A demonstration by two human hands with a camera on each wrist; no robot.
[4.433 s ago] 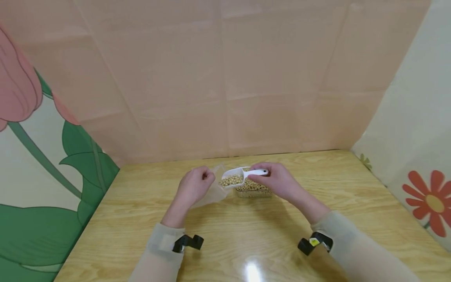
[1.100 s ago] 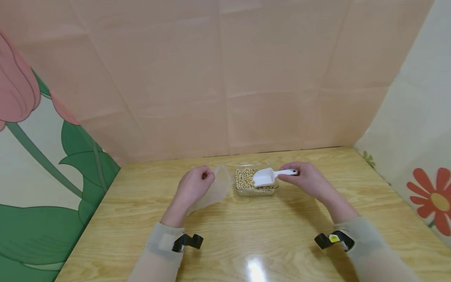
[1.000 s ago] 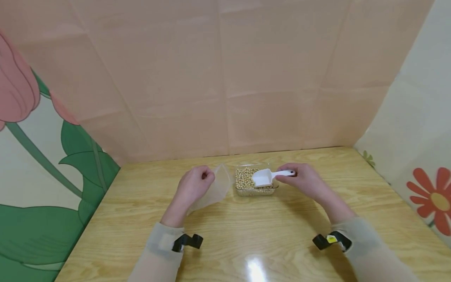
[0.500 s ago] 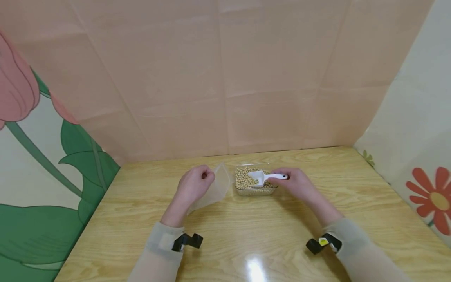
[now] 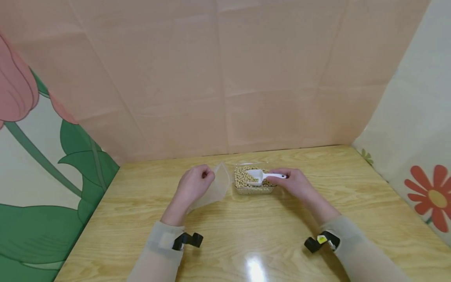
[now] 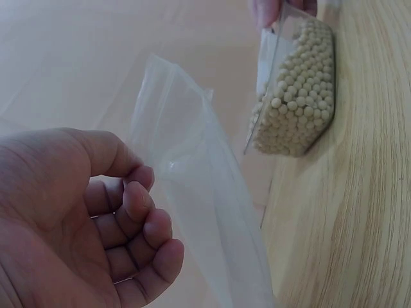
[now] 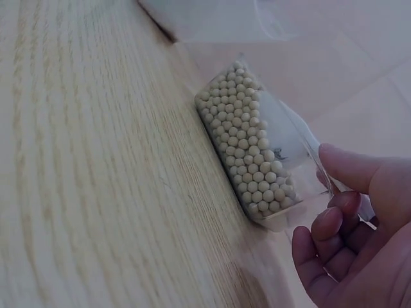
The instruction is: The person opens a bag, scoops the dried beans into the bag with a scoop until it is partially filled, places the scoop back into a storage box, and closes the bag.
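Observation:
My left hand (image 5: 195, 185) pinches the edge of a translucent plastic bag (image 6: 199, 173) between thumb and forefinger, its other fingers curled. The bag hangs with its mouth toward the container and looks empty. In my right hand (image 5: 295, 183) is the handle of a small white scoop (image 5: 255, 177). The scoop's front end is sunk among round, pale soybeans (image 7: 244, 144), and some lie in its bowl. Those beans fill a clear rectangular container (image 5: 255, 190) on the table, just right of the bag. The container wall partly covers the scoop in both wrist views.
The wood-grain table (image 5: 225, 243) spreads around the container. A pinkish sheet (image 5: 225, 78) hangs behind its far edge. Painted walls stand at the sides, with a red flower (image 5: 437, 198) on the right one.
Earlier the scoop, full of beans, was at the bag's mouth. It then came back over the container, empty, and has since moved left and down into the beans. The left hand stays put.

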